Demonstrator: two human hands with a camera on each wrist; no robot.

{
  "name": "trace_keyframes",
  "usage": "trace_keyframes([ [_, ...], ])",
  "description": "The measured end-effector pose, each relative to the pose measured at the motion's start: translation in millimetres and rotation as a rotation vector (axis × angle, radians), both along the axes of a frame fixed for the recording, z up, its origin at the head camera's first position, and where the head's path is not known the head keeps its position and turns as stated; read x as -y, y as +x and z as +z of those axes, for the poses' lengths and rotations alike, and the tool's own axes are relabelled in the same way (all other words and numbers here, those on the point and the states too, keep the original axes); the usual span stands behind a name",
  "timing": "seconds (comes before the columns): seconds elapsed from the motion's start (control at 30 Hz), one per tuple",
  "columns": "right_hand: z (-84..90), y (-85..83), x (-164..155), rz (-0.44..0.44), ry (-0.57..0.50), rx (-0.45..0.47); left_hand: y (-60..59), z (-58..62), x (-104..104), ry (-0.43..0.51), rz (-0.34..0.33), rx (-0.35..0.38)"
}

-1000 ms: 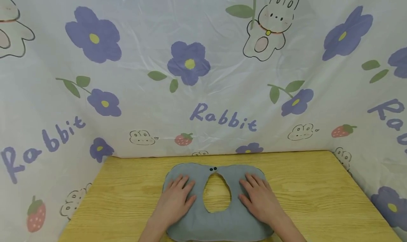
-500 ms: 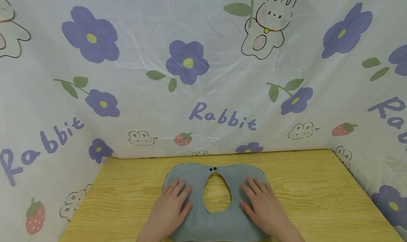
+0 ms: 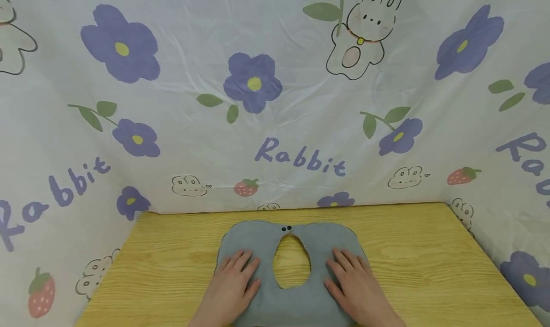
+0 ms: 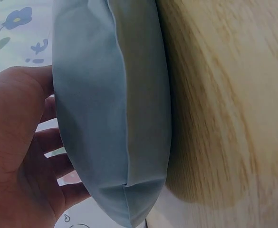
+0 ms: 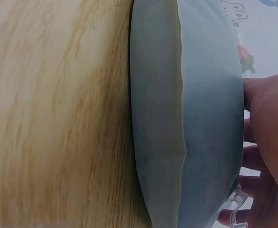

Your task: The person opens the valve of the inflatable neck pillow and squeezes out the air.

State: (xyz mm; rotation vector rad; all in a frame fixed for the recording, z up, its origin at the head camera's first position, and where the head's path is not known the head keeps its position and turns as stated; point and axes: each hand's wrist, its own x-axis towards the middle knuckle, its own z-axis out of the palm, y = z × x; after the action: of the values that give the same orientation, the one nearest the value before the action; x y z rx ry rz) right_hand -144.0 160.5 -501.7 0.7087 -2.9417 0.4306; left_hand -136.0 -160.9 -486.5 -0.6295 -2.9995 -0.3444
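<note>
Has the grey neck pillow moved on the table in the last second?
Barely. The grey neck pillow has slid slightly toward the person and a little left, judged against the table's back edge. Both hands, left hand and right hand, press flat on it.

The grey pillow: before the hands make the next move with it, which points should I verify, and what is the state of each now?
1. Grey pillow lies flat on the wooden table: ok.
2. Left hand rests palm down on the pillow's left lobe, fingers straight: ok.
3. Right hand rests palm down on the right lobe, fingers straight: ok.
4. Two small dark snaps at the far ends sit close together; whether they are fastened: cannot tell.
5. Side seam looks closed and even in the wrist views: ok.
6. Pillow's near edge is cut off by the head view; its distance to the table edge: cannot tell.
</note>
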Motion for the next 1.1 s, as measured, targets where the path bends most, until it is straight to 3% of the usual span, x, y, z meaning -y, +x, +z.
trace_keyframes([
  [0.37, -1.9, 0.2, -1, -0.011, -0.021, 0.032, 1.6, -5.0, 0, 0.001, -0.004, -0.032],
  [0.6, -1.1, 3.6, -2, -0.020, -0.044, 0.027, 5.0, -0.3, 1, 0.013, 0.008, -0.042],
  [0.9, 4.1, 14.4, -5, -0.012, -0.047, 0.023, 16.9, 8.1, 4, -0.002, -0.022, -0.010],
  [1.1, -1.6, 19.6, -7, -0.019, -0.040, -0.001, 20.5, 2.5, 3, -0.040, -0.038, 0.011],
])
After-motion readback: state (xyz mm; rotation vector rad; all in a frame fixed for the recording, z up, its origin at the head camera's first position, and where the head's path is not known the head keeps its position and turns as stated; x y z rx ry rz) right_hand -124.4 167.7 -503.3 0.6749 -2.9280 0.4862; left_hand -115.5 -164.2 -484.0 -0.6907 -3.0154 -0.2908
